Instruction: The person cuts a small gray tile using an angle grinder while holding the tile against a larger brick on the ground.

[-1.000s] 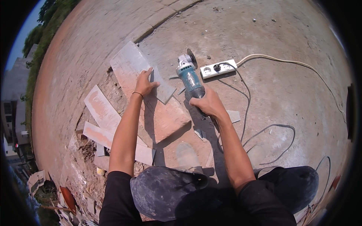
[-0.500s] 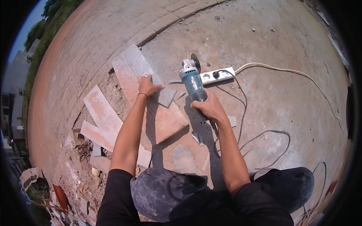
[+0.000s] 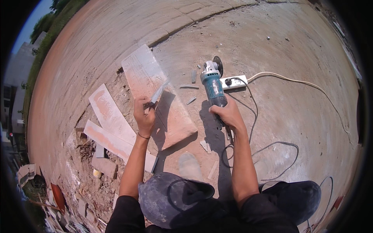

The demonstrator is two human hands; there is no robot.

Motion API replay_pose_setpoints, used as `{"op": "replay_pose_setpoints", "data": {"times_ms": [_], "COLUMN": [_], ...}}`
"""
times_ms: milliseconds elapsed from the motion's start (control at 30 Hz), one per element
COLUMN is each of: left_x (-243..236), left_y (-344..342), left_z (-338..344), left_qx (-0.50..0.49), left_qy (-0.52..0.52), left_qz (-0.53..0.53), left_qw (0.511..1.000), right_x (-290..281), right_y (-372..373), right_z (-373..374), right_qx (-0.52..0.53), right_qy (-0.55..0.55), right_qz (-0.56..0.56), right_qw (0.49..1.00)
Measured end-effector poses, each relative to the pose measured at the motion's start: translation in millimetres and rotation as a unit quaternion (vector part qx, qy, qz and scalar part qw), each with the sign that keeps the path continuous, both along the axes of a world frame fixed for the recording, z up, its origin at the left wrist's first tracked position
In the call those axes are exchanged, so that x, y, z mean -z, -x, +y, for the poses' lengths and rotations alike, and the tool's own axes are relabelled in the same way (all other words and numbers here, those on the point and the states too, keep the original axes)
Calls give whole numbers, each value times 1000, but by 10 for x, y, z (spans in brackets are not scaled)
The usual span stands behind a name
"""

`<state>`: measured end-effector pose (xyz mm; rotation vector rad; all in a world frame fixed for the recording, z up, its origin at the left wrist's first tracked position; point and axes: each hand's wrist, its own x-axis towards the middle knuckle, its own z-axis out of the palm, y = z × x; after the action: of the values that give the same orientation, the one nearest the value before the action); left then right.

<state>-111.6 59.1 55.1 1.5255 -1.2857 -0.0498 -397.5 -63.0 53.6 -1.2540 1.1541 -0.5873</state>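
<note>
My right hand [image 3: 230,112] grips the dark rear of a teal angle grinder [image 3: 213,86], whose silver head and black disc point away from me. Between the fingers and thumb of my left hand [image 3: 145,115] is a small grey piece of tile [image 3: 158,93], raised and tilted above a long slab [image 3: 175,120]. The slab has a pinkish, dusty surface with a pale grey far end, and my left hand's shadow falls across it. Whether the grinder's disc is spinning cannot be made out.
A white power strip [image 3: 235,82] lies beyond the grinder, with a plug in it and a pale cable [image 3: 299,80] running right. A dark cord [image 3: 288,171] loops over the ground. Pale tile strips [image 3: 112,116] and rubble [image 3: 87,186] lie left; thin grey offcuts [image 3: 194,76] lie past the slab.
My left hand has lifted the grey tile piece off the slab and drawn it nearer, turning it on edge. The grinder sits slightly further right in view, still in my right hand.
</note>
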Motion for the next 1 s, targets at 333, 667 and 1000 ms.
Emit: {"op": "replay_pose_setpoints", "data": {"times_ms": [333,667,1000], "left_x": [787,677,476], "left_y": [447,589,1543], "left_z": [391,305,55], "left_qx": [23,60,204], "left_qy": [-107,-185,-257], "left_qz": [-210,-70,627], "left_qw": [972,978,706], "right_x": [1,103,308], "right_y": [-116,-93,-247], "right_z": [40,15,133], "right_qx": [-20,-43,-23], "right_qy": [-17,-28,-147], "right_qz": [-21,-34,-198], "right_qw": [999,998,969]}}
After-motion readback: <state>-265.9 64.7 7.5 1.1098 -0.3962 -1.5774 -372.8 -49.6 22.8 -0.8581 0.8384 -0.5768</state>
